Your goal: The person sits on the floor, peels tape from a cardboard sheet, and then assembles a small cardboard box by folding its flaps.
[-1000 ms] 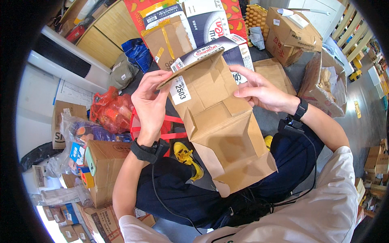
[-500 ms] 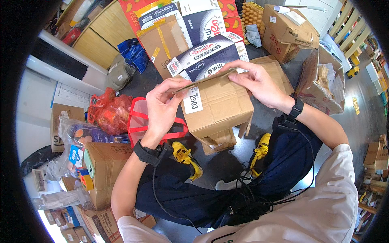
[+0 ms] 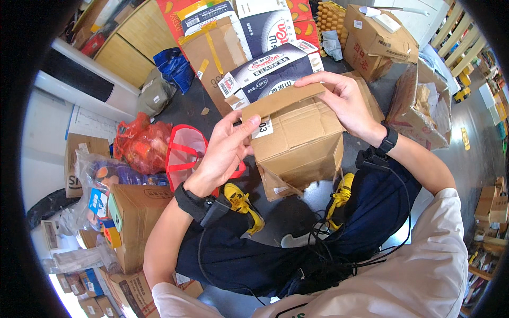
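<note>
In front of me is a brown cardboard box [image 3: 299,151], tilted above the floor between my feet. A long flap [image 3: 283,102] at its far edge lies folded toward me, over part of a white label [image 3: 262,127]. My left hand [image 3: 227,147] grips the box's left far corner, thumb on the flap end and fingers down the side. My right hand [image 3: 347,100] pinches the flap's right end between thumb and fingers. The box's underside is hidden.
Flattened blue-and-white cartons [image 3: 275,66] lie beyond the box. To the left are a red net bag [image 3: 146,148], a red-trimmed bag [image 3: 183,151] and a carton [image 3: 140,222]. Stacked cartons [image 3: 379,34] and an open carton [image 3: 419,114] stand at the right. Yellow shoes [image 3: 245,206] are below.
The flap has folded down toward me and now covers much of the label. The box has shifted slightly right, and my left hand has moved right and lower with its corner.
</note>
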The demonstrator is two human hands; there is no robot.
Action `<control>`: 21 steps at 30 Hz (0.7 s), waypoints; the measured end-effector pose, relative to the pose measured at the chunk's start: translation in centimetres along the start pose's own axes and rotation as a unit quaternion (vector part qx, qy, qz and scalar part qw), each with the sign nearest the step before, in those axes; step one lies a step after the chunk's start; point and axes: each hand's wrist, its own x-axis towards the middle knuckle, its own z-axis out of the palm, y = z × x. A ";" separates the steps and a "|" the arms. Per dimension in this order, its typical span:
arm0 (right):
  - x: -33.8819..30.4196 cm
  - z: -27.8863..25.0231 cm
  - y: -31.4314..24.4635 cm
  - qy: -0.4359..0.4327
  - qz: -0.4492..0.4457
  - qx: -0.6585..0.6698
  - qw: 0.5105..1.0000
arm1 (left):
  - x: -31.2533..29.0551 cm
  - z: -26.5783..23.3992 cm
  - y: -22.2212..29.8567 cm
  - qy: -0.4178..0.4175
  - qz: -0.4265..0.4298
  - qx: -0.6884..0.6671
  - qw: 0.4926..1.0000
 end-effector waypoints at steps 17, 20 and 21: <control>-0.3 -0.8 0.4 -0.138 0.249 0.297 0.911 | 0.6 -1.3 2.1 0.090 0.166 0.047 0.981; -0.2 -1.1 0.3 -0.231 0.180 0.024 0.956 | 1.3 -3.0 1.9 0.146 0.246 0.089 0.954; -0.3 -0.8 0.0 -0.231 0.181 0.022 0.956 | 1.6 -3.1 1.5 0.145 0.247 0.087 0.954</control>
